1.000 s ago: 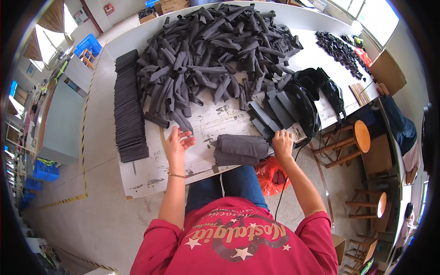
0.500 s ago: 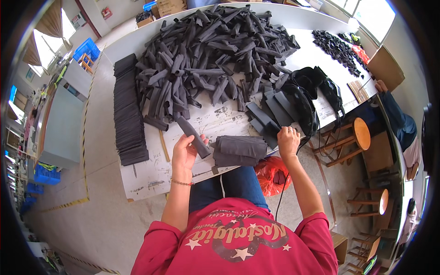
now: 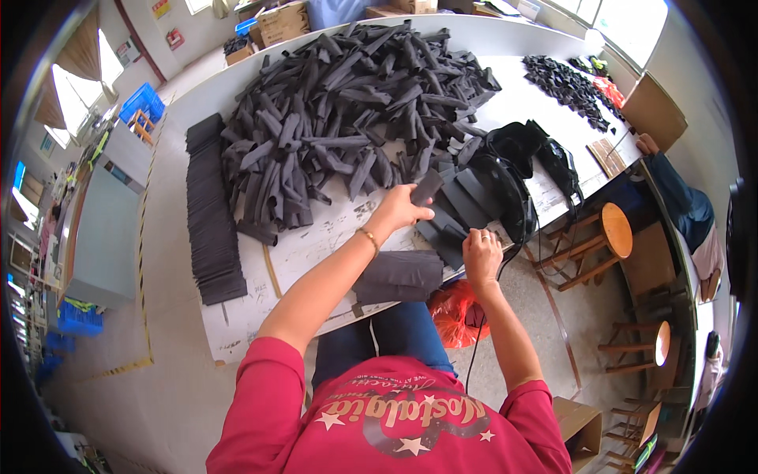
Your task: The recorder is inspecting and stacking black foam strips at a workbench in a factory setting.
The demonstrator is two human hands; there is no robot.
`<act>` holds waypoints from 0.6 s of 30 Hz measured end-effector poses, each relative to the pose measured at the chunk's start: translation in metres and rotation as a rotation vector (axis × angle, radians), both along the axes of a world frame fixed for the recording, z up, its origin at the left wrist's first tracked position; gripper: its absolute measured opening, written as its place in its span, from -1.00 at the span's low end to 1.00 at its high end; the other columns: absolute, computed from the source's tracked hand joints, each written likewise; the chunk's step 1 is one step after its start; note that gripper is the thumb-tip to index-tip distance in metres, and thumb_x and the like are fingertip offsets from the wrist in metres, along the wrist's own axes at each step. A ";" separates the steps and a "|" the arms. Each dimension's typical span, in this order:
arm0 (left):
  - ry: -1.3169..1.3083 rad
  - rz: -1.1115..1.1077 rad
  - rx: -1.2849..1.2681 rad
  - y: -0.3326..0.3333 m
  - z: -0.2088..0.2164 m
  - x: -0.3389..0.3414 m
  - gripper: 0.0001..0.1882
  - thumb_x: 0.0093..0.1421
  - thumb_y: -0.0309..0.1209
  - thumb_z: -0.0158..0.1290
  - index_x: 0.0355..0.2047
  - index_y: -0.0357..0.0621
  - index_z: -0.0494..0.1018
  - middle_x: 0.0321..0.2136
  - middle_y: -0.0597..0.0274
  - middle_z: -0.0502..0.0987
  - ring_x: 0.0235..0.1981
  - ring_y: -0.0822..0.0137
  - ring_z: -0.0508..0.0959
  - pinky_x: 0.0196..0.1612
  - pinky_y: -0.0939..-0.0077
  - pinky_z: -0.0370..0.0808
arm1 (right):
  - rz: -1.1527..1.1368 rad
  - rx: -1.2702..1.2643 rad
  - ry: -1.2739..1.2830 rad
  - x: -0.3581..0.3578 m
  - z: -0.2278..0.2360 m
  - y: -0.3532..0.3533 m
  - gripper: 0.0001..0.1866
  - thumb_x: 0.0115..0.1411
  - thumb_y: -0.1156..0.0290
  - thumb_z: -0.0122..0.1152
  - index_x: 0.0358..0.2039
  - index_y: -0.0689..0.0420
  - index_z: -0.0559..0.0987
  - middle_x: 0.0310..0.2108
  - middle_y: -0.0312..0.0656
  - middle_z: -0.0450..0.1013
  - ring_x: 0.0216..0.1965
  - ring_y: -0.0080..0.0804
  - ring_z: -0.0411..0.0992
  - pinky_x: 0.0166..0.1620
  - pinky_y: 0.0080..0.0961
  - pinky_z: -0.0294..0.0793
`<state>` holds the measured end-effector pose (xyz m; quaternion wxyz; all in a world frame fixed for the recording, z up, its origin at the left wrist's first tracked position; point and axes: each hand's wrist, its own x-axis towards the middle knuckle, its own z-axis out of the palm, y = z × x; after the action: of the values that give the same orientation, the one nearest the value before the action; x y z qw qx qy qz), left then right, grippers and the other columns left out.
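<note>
My left hand [image 3: 401, 208] grips a dark grey fabric strip [image 3: 427, 187] and holds it over a fanned row of laid-out strips [image 3: 466, 201] on the white table [image 3: 316, 237]. Lower down, my right hand [image 3: 481, 253] rests on the near end of that row, fingers bent on a strip [image 3: 452, 237]. A large heap of the same dark strips [image 3: 347, 110] covers the middle of the table beyond my hands. A folded dark grey cloth [image 3: 399, 275] lies at the table's near edge, between my arms.
A neat stack of flat dark pieces [image 3: 212, 213] runs along the table's left side. Black bags [image 3: 529, 150] and small black parts [image 3: 572, 83] lie at the right. An orange bag [image 3: 456, 312] hangs below the edge. Round wooden stools [image 3: 612, 233] and another person [image 3: 679, 197] are on the right.
My left hand picked up a strip near the left of the cloth and carried it up and right to the laid-out row. My right hand stayed at the row's near end.
</note>
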<state>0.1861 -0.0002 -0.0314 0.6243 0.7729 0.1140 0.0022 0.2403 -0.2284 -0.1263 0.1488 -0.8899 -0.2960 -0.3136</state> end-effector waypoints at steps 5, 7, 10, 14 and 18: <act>-0.378 -0.247 0.478 -0.015 -0.051 0.047 -0.56 -0.22 -0.43 0.32 -0.24 -0.21 0.58 -0.43 0.03 0.61 -0.38 0.22 0.62 -0.26 0.37 0.50 | 0.004 0.058 0.027 0.003 -0.005 0.000 -0.89 0.06 0.40 0.20 -0.36 0.08 0.54 -0.39 -0.22 0.49 -0.32 -0.24 0.48 -0.26 -0.29 0.45; -0.355 -0.354 0.572 -0.025 -0.057 0.054 -0.59 -0.22 -0.39 0.33 -0.27 -0.19 0.60 -0.35 0.01 0.57 -0.27 0.10 0.59 -0.18 0.30 0.49 | -0.013 0.072 0.051 0.003 -0.002 -0.002 -0.87 0.06 0.40 0.20 -0.34 0.09 0.54 -0.37 -0.21 0.50 -0.30 -0.23 0.48 -0.25 -0.30 0.45; -0.356 -0.424 0.688 -0.033 -0.062 0.060 -0.71 -0.13 -0.38 0.34 -0.36 -0.18 0.58 -0.39 0.11 0.51 -0.29 0.04 0.56 -0.22 0.24 0.49 | 0.007 0.084 0.094 0.006 0.004 -0.003 -0.85 0.08 0.40 0.19 -0.31 0.13 0.54 -0.36 -0.17 0.50 -0.27 -0.21 0.48 -0.22 -0.29 0.46; -0.427 -0.413 0.591 -0.037 -0.047 0.065 -0.78 -0.08 -0.46 0.31 -0.38 -0.19 0.57 -0.38 0.12 0.52 -0.31 0.06 0.56 -0.26 0.28 0.49 | -0.051 0.133 0.089 0.013 0.018 -0.011 -0.86 0.09 0.41 0.20 -0.31 0.13 0.55 -0.37 -0.15 0.51 -0.31 -0.20 0.49 -0.24 -0.30 0.47; -0.475 -0.410 0.479 -0.026 -0.031 0.058 -0.79 -0.04 -0.51 0.29 -0.36 -0.26 0.56 -0.44 0.17 0.56 -0.43 0.23 0.59 -0.31 0.40 0.49 | -0.119 0.397 0.139 0.018 0.053 -0.013 -0.90 0.12 0.43 0.20 -0.33 0.11 0.57 -0.40 -0.13 0.52 -0.39 -0.12 0.51 -0.33 -0.27 0.50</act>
<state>0.2436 -0.0259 -0.0622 0.4226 0.8813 -0.1943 0.0829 0.2582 -0.2418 -0.0732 0.3224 -0.8785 -0.1646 -0.3119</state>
